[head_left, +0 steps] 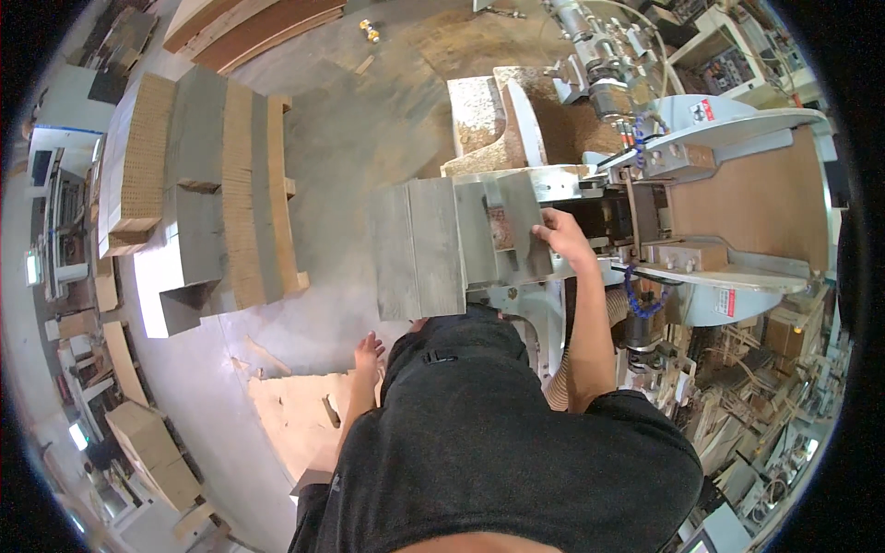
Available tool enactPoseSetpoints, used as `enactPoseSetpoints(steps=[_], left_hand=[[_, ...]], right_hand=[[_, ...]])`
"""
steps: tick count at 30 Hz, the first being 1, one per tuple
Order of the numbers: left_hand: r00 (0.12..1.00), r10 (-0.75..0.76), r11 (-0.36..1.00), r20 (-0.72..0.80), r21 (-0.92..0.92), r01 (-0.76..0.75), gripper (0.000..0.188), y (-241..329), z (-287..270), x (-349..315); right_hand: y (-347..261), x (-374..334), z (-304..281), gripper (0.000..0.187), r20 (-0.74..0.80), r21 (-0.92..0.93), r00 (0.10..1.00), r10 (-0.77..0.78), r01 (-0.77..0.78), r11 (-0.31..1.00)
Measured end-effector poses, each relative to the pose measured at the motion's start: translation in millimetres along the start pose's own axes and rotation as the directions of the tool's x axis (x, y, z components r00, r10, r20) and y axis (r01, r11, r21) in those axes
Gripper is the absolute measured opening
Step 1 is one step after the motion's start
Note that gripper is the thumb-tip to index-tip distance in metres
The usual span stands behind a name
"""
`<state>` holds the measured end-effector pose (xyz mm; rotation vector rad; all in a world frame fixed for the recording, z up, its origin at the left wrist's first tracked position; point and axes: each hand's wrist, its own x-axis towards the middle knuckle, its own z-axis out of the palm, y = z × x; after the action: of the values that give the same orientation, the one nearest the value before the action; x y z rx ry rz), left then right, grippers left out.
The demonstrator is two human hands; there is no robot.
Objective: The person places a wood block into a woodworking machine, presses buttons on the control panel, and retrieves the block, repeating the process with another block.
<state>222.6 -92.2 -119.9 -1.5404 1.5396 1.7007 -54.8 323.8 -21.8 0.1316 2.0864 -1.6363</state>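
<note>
My right hand (pixel 564 236) is at the right edge of a grey board (pixel 527 207) on the machine's bed, fingers bent over that edge. A reddish-brown patch shows in a gap in the middle of the board area. Left of it, grey panels (pixel 419 249) lie side by side in front of my waist, overhanging the bed's left end. My left hand (pixel 369 350) hangs low beside my left hip with its fingers apart and nothing in it. It touches none of the panels.
A woodworking machine (pixel 682 198) with pale blue guards and blue coiled hoses stands to the right. On the left is a tall stack of grey and tan boards (pixel 212 184). A tan sheet (pixel 295 415) lies on the floor near my left arm. Brown planks (pixel 249 28) lie at the far left.
</note>
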Motion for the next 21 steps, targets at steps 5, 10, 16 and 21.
enactPoseSetpoints(steps=[5,10,16,21], left_hand=[[0.988,-0.137,0.990,-0.075,0.008,0.138,0.047,-5,-7,-24],[0.998,-0.059,0.996,-0.013,-0.070,0.058,0.048,-35,-35,-8],[0.993,0.084,0.921,0.084,0.374,-0.109,0.052,-39,-39,26],[0.996,0.086,0.996,0.026,-0.016,-0.085,0.054,-16,-55,35]], right_hand=[[32,22,58,0.036,-0.090,-0.226,0.995,0.039,-0.059,0.972],[-2,5,85,0.038,-0.139,-0.541,0.984,-0.114,0.021,0.841],[46,19,99,0.049,-0.094,-0.356,0.985,-0.146,0.104,0.929],[48,-1,107,0.048,-0.086,-0.135,0.993,-0.077,0.065,0.989]])
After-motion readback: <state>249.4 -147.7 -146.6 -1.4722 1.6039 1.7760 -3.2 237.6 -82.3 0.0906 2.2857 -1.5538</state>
